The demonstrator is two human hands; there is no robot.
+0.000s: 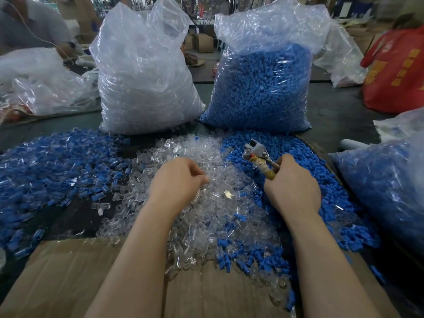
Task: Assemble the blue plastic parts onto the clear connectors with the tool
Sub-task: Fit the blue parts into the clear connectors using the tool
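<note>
Head view — right hand (292,184) grips tool (260,157) | left hand (176,180) on clear connectors (206,203)

Single head view, forward and down, close over table (339,115)

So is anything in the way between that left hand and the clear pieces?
Nothing visible. The left hand rests directly on the clear connector pile, fingers curled into it; the right hand grips the tool off to the side.
</note>
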